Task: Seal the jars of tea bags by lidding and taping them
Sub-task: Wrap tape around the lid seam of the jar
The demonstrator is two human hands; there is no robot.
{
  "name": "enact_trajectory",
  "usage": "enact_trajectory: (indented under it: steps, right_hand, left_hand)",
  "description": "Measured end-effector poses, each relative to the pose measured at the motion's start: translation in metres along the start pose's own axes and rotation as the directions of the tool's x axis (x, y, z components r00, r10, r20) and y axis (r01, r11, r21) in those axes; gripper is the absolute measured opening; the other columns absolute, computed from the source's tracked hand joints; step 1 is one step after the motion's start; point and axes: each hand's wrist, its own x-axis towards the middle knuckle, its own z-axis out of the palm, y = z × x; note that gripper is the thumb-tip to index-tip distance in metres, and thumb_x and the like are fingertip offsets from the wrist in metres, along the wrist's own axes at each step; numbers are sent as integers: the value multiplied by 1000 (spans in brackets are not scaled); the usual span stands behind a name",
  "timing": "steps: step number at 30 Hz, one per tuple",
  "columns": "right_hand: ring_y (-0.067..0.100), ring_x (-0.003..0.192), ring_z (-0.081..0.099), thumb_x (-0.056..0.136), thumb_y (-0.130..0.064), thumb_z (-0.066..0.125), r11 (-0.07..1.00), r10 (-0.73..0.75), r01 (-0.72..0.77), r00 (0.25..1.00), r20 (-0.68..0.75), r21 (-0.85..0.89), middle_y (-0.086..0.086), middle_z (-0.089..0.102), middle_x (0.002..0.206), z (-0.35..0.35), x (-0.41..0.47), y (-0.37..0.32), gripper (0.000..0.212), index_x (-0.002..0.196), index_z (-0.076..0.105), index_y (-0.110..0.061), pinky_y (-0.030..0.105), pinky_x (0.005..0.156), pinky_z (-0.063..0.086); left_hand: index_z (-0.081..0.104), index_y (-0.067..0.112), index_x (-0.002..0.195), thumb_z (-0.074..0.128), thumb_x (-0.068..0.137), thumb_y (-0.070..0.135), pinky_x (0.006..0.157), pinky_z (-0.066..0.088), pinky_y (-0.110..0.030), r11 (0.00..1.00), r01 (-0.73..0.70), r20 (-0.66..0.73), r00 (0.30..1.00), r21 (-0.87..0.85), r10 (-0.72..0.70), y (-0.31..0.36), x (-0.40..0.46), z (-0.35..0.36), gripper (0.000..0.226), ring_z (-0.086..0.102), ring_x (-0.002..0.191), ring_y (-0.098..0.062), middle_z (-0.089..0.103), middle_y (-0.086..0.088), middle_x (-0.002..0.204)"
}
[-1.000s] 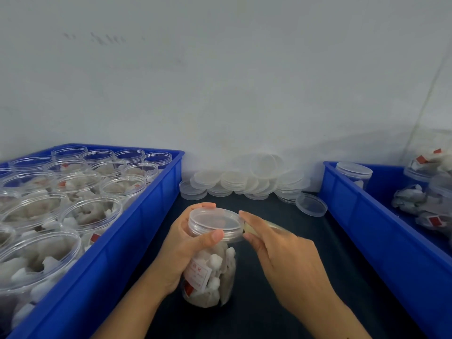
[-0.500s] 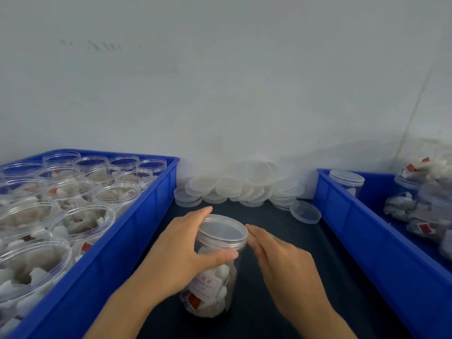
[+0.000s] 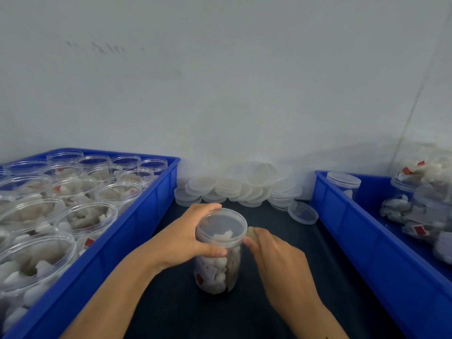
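A clear jar of tea bags [image 3: 217, 270] stands on the dark table between two blue crates, with a clear lid [image 3: 221, 225] on top. My left hand [image 3: 188, 237] grips the jar just under the lid, thumb in front and fingers round the far side. My right hand [image 3: 276, 260] is at the jar's right side and pinches a small yellowish piece of tape [image 3: 250, 233] against the lid's rim. How far the tape runs round the rim is hidden.
The left blue crate [image 3: 127, 231] holds several open jars of tea bags. The right blue crate [image 3: 367, 241] holds lidded jars, some lying down. A pile of loose clear lids [image 3: 242, 187] lies against the wall, with one lid [image 3: 303, 212] leaning beside it.
My left hand has shifted its grip round the jar just below the lid. My right hand stays at the lid's right rim, now with the tape piece showing at its fingertips.
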Motion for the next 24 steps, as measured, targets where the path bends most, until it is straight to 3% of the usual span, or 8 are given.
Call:
enact_trajectory:
  steps: [4, 6, 8, 10, 13, 18, 20, 24]
  right_hand:
    - [6, 101, 60, 101, -48, 19, 999, 15, -15, 1000, 3, -34, -11, 58, 118, 1, 0, -1, 44, 136, 33, -25, 20, 79, 48]
    - [7, 102, 61, 102, -46, 26, 999, 39, -39, 999, 26, -20, -8, 59, 123, 4, 0, -2, 54, 148, 19, -20, 21, 80, 48]
    - [6, 100, 61, 101, -48, 26, 998, 56, -56, 998, 32, -3, -7, 58, 125, 8, 0, -2, 63, 153, 5, -18, 18, 77, 46]
    - [6, 94, 61, 100, -53, 22, 995, 95, -94, 995, 15, -24, -6, 59, 114, 9, 0, 0, 61, 148, 19, -16, 17, 72, 44]
    - [6, 77, 55, 97, -57, 16, 987, 157, -156, 987, 28, -46, -8, 52, 86, 5, 2, 1, 51, 109, 49, -19, 18, 62, 37]
    - [7, 68, 51, 100, -50, 21, 957, 141, -169, 981, 130, 237, -8, 50, 76, 0, -1, 3, 39, 95, 45, -20, 18, 55, 40]
    - [5, 61, 45, 101, -47, 24, 942, 122, -161, 981, 149, 293, -8, 45, 71, -2, -2, 4, 32, 96, 43, -22, 15, 52, 39]
    - [6, 61, 46, 102, -46, 28, 909, 134, -199, 971, 196, 366, -7, 49, 71, -6, -4, 7, 25, 96, 42, -25, 17, 51, 37]
  left_hand:
    - [4, 31, 154, 77, 74, 49, 103, 30, -21, 976, 30, 89, 995, 215, -50, 4, 5, 2, 110, 23, 128, 3, 5, 22, 155]
    - [12, 29, 152, 74, 59, 68, 104, 35, -28, 957, 70, -24, 998, 281, -66, 12, 7, 9, 119, 30, 126, -1, 17, 13, 153]
    - [27, 32, 142, 71, 54, 77, 97, 43, -32, 937, 74, -173, 985, 342, -14, 17, 6, 20, 109, 42, 119, -5, 35, 13, 141]
    - [35, 35, 131, 67, 50, 82, 90, 46, -30, 935, 55, -294, 954, 350, 54, 12, 6, 30, 99, 48, 109, -4, 44, 18, 128]
    - [41, 39, 127, 67, 44, 85, 88, 47, -25, 978, -19, -408, 907, 207, 104, -1, 8, 40, 98, 50, 107, 1, 50, 24, 119]
    - [42, 42, 128, 91, 39, 58, 79, 44, -8, 924, -232, -567, 824, -304, 20, -19, 6, 64, 102, 54, 105, 12, 59, 26, 108]
    - [50, 33, 120, 91, 43, 45, 80, 46, -7, 883, -295, -575, 818, -365, 36, -22, 7, 70, 88, 58, 106, 5, 62, 25, 109]
    - [53, 29, 115, 85, 45, 48, 79, 46, -6, 886, -319, -550, 830, -335, 91, -19, 10, 67, 79, 61, 101, 4, 64, 25, 108]
